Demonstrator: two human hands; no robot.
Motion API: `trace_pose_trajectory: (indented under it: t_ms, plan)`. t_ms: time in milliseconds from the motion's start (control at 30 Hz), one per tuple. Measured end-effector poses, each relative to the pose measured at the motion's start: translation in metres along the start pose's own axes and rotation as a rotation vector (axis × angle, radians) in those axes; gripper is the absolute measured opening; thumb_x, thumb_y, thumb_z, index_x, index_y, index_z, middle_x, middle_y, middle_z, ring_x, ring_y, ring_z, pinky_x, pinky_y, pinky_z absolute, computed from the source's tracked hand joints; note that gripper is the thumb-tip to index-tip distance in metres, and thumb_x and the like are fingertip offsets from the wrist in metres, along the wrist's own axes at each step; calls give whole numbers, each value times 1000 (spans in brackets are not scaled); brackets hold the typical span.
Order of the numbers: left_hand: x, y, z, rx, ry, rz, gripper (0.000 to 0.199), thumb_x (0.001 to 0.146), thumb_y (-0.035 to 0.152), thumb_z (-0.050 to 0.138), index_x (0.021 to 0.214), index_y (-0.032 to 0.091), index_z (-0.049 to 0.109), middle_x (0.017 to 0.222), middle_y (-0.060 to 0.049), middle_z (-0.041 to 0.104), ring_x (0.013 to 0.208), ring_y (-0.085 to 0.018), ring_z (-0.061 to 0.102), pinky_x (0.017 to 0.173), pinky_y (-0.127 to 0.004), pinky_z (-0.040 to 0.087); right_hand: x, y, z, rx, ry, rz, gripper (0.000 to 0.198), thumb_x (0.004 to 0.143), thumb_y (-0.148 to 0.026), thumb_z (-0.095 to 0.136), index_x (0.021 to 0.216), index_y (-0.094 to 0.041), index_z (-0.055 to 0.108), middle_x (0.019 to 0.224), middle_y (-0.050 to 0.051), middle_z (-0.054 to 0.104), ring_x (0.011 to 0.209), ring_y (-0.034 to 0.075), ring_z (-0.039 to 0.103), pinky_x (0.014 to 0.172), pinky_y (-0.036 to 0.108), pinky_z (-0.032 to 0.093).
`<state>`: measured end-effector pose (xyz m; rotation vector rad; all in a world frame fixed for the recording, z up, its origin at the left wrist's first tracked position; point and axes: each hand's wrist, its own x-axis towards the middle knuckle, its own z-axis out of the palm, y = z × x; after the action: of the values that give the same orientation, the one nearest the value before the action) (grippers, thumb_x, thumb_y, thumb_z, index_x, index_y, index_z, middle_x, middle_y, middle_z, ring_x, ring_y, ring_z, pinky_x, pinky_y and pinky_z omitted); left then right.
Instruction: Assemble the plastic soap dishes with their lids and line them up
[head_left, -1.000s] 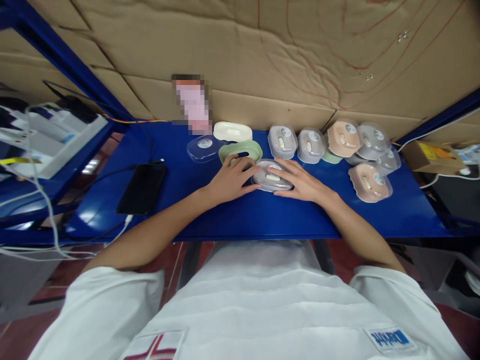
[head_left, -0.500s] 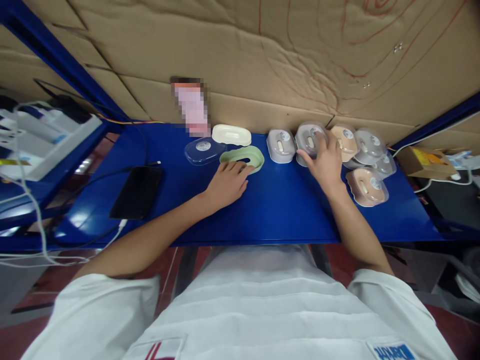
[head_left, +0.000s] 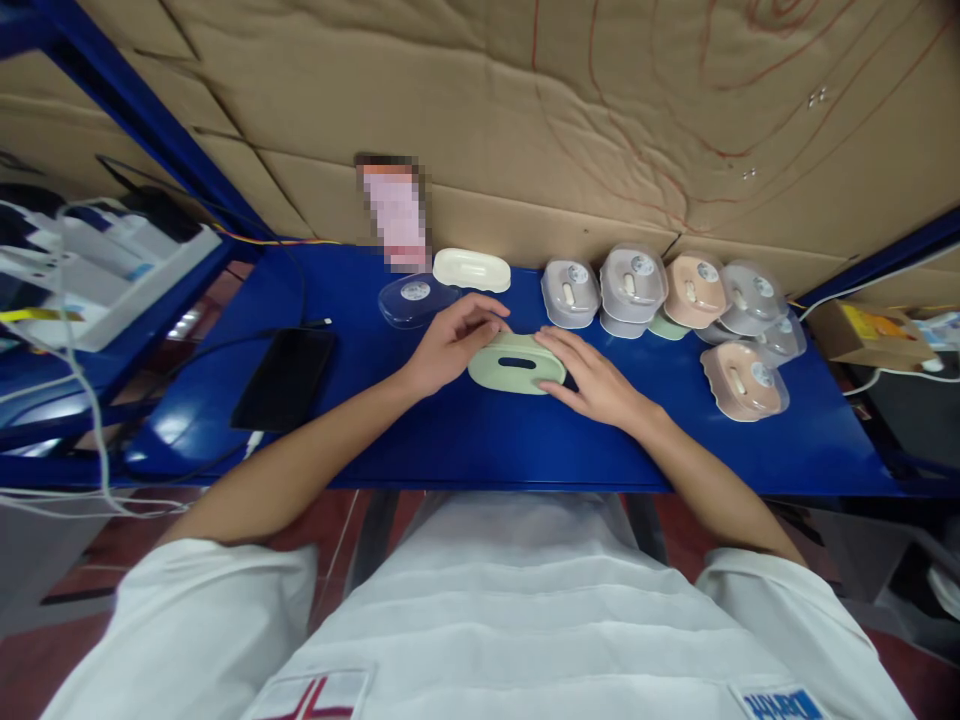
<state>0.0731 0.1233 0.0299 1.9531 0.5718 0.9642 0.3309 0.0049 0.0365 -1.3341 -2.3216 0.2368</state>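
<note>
A pale green oval plastic piece [head_left: 495, 375] with a long slot sits in front of me, flat face up. My right hand [head_left: 600, 385] grips its right end, fingers along the far edge and thumb at the near side. At the left end is my left hand [head_left: 454, 345], its fingers curled and touching the far left edge. Just behind lie a cream oval tray [head_left: 472, 270] and a clear plastic lid [head_left: 412, 300] with a round sticker.
Several lidded boxes stand at the right, among them a grey box [head_left: 570, 293], a peach box [head_left: 696, 288] and a nearer peach box [head_left: 742, 380]. A black tablet [head_left: 283, 378] with cables lies left. A phone-like blurred object [head_left: 395, 215] leans on the cardboard wall [head_left: 480, 120].
My right hand has left the grey box and come to the green piece. The piece has moved right and nearer, and now shows its flat slotted face.
</note>
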Motion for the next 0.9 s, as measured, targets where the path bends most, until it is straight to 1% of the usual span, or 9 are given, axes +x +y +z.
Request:
trace_pose_trajectory:
  t_ms: [67,167,267,367,433,533,633,733,900]
  plan:
    - [4,-8,-6,206,28,51,34,111,43,48,128,20,66,125,-14,76,119,-27,73,104,-45,58,0,2,3,71,15,63,64,112,-56,42,170,-30,32,164,14,50,153,30,50,124,54,48]
    - [8,-22,-14,642,23,113,42,111,36,43,145,22,62,163,-20,54,155,-37,48,127,-64,34,-3,15,2,83,82,155,60,112,-56,41,164,-25,42,156,16,56,147,32,55,123,56,47]
    - [9,-38,-19,893,-21,41,57,108,38,48,163,21,46,176,-23,33,165,-46,28,126,-81,15,-6,26,-2,14,129,260,61,111,-57,40,161,-23,46,155,18,57,145,37,55,121,61,48]
    - [9,-48,-21,961,-38,-14,63,107,43,49,166,21,41,173,-24,38,162,-48,32,123,-86,11,-6,26,-4,-69,157,285,60,111,-57,39,160,-23,49,156,19,57,146,39,54,119,64,46]
    - [9,-48,-20,972,-41,6,59,108,39,48,164,21,45,166,-23,49,156,-45,42,125,-82,12,-6,22,-6,-97,120,226,59,111,-57,41,159,-25,52,158,18,57,147,39,53,120,65,44]
    - [7,-39,-16,967,-92,71,50,107,30,46,154,19,57,148,-22,64,141,-41,57,126,-76,20,-7,15,-8,-79,-51,57,56,107,-59,55,154,-28,59,161,15,56,151,39,50,122,63,42]
    - [3,-28,-9,940,-211,105,41,105,23,44,138,19,69,131,-19,72,127,-38,65,120,-68,34,-9,11,-9,-48,-172,-47,45,107,-50,59,146,-29,67,151,12,67,141,35,61,117,57,48]
    - [-2,-19,-4,936,-304,106,37,103,18,45,129,19,72,124,-15,76,120,-34,70,106,-54,50,-11,10,-16,-46,-158,-40,39,110,-43,52,141,-27,72,138,10,75,129,31,70,113,52,52]
    - [-14,-1,5,904,-457,190,32,105,16,47,129,20,69,123,-11,77,114,-29,73,98,-43,55,-14,6,-35,-114,-6,95,48,111,-49,45,144,-23,69,132,12,78,117,33,74,103,51,57]
